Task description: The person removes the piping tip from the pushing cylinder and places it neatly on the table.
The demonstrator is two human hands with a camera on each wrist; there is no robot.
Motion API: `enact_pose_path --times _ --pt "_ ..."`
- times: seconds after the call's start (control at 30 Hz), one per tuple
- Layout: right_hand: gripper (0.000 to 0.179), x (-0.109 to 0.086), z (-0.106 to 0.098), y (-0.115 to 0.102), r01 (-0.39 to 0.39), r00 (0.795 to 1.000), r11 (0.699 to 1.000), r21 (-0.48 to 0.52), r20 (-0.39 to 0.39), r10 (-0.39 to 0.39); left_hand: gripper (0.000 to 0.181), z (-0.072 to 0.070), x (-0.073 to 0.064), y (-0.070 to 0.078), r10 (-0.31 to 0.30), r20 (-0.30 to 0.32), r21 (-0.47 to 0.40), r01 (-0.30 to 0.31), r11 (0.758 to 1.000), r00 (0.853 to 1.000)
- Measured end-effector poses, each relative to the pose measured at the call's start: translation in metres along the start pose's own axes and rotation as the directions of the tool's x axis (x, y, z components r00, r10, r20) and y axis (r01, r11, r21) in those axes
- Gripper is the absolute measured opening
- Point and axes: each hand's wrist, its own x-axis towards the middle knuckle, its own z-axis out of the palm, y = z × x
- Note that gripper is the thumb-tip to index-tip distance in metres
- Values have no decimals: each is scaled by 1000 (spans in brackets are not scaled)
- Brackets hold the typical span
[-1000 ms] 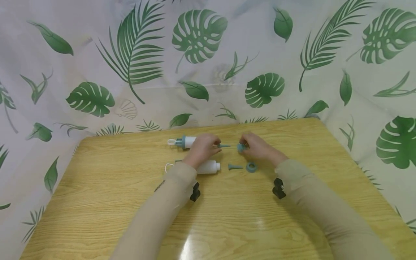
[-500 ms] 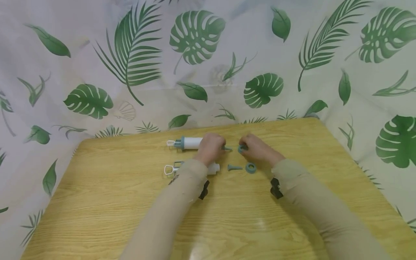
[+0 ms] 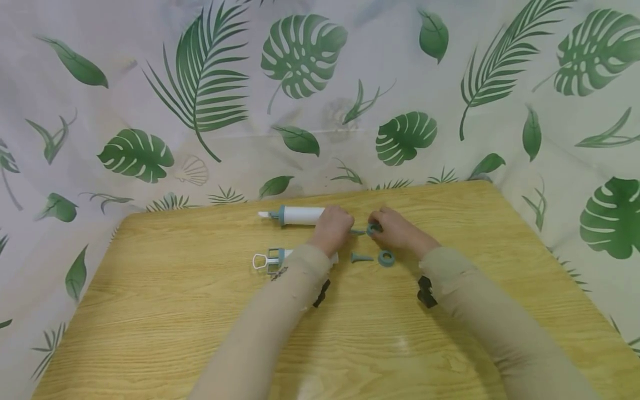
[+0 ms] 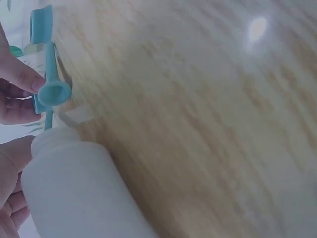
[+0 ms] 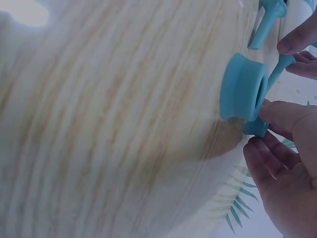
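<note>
My left hand [image 3: 333, 229] pinches a slim teal tapered nozzle [image 3: 358, 231] by its wide end, tip pointing right. Facing it, my right hand [image 3: 396, 229] holds a teal ring cap [image 3: 371, 229] between thumb and fingers. In the right wrist view the nozzle [image 5: 280, 72] slants toward the held cap [image 5: 256, 128]; the nearer ring hides whether they touch. Past my left hand lies a white tube [image 3: 303, 215] with a teal end and white pull handle. A second white tube [image 4: 81, 188] lies partly under my left forearm.
A second teal nozzle [image 3: 362, 258] and a second teal ring cap [image 3: 386, 258] lie on the wooden table [image 3: 375, 333], in front of my hands. A leaf-patterned cloth [image 3: 320, 111] hangs behind the table's far edge.
My left hand has moved right with the nozzle, bringing its tip up to the ring cap. More of the far tube shows. My right hand stays nearly in place.
</note>
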Motion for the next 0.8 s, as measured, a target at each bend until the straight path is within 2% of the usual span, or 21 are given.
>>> enact_pose_path --times 0.27,0.5,0.6,0.67,0.8 --pt "32 -2 -2 0 13 1000 1000 7 -10 -13 10 4 -2 3 -26 -5 49 26 998 1000" --pt "34 -5 -3 -1 27 999 1000 3 -34 -27 8 4 -5 -3 -49 -35 -22 48 999 998" --pt "37 -10 -5 -2 5 1000 1000 22 -28 -4 7 4 -11 -9 -58 -89 -102 49 994 994" --pt "41 -16 -7 -2 -11 1000 1000 20 -8 11 8 2 -18 -16 -70 -153 -157 45 986 986" --pt "43 -30 -12 0 -5 1000 1000 -23 14 5 15 -3 -42 -34 -105 -291 -254 28 967 951"
